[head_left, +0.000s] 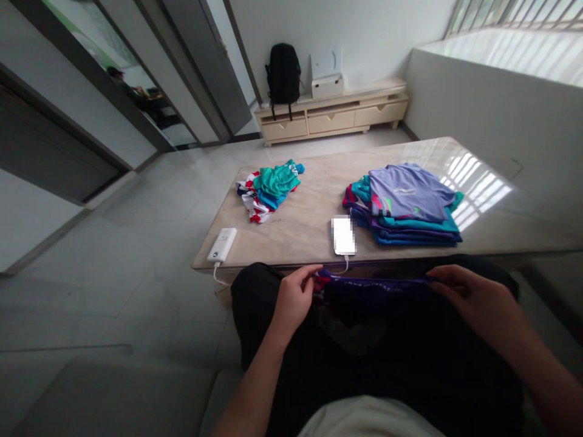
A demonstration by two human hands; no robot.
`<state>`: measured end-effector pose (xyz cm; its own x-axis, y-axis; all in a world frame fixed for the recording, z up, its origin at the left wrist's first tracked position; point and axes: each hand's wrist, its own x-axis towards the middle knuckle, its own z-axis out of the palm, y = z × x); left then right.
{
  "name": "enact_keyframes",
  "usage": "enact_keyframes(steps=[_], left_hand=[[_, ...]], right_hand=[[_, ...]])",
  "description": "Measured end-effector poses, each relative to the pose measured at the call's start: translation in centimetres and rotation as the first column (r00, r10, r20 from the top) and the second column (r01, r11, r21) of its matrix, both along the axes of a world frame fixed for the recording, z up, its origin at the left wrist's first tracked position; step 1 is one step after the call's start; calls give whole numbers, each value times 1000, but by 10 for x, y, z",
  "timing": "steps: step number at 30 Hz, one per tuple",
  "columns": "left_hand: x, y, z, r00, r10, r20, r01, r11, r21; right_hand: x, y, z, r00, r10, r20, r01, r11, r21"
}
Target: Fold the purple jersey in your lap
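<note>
On my lap lies a dark purple garment [373, 294] with a red edge, stretched between both hands. My left hand [295, 297] pinches its left end, fingers closed on the cloth. My right hand [469, 294] grips its right end the same way. Both hands sit just below the front edge of a marble low table [300, 237]. A neat stack of folded shirts [405, 206], lilac on top, rests on the table ahead of my right hand. A loose heap of unfolded shirts [271, 188], teal and red-white, lies farther left.
A white phone [343, 235] with a cable lies near the table's front edge. A white power bank [222, 244] sits at the front left corner. A low cabinet [332, 115] with a black backpack [283, 73] stands at the far wall.
</note>
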<state>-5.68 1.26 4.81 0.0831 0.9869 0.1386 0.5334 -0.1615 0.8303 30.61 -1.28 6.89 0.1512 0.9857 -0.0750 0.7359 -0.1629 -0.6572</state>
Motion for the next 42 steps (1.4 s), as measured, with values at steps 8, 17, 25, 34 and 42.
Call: enact_keyframes(steps=[8,17,25,34,42], left_hand=[[2,0,-8,992,-119,39,119,993,13],[3,-1,-20,997,-10,81,9,1000,22],[2,-3,-14,988,-97,120,116,980,-160],[20,-9,-21,814,109,570,226,846,-484],[80,-37,-30,635,252,730,219,847,-484]], right_hand=[[12,2,-21,996,59,68,-59,998,-4],[16,0,-40,952,194,237,-217,973,77],[15,2,-49,925,178,336,-178,984,-33],[-1,-7,-41,926,113,-361,-203,953,-224],[-71,-17,-52,631,-198,-750,-104,937,-334]])
